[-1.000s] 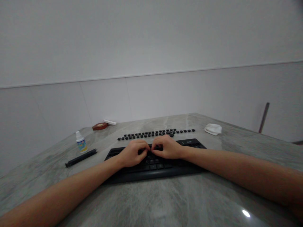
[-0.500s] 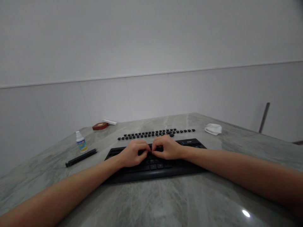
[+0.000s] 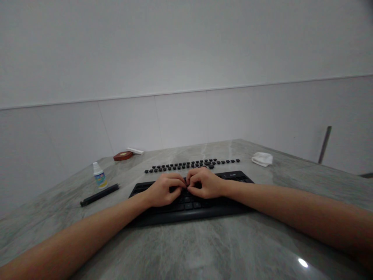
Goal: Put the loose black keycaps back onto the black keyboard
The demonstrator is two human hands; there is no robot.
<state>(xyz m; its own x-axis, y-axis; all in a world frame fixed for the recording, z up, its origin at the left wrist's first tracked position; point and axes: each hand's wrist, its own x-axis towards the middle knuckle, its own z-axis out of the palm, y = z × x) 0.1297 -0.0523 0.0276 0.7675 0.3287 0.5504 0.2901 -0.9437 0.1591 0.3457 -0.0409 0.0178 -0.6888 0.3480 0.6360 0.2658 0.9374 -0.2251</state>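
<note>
A black keyboard (image 3: pixel 192 214) lies flat on the table, partly covered by both hands. My left hand (image 3: pixel 167 189) is over its middle, with thumb and fingertips drawn together at the keys. Right beside it my right hand (image 3: pixel 205 183) is curled in a pinch, its fingertips meeting those of the left. Whatever sits between the fingertips is too small and hidden to name. Behind the keyboard, loose black keycaps (image 3: pixel 179 167) are laid out in rows.
On the left stand a white spray bottle (image 3: pixel 100 175) and a dark brush-like stick (image 3: pixel 99 195). Farther back lie a reddish-brown box (image 3: pixel 122 156) and a white flat piece (image 3: pixel 135 151). A folded white cloth (image 3: pixel 262 159) is at the right, on the grey marbled table (image 3: pixel 204 249).
The right hand's fingers have shifted very slightly at the keys, close against the left fingertips. Everything else stays in place.
</note>
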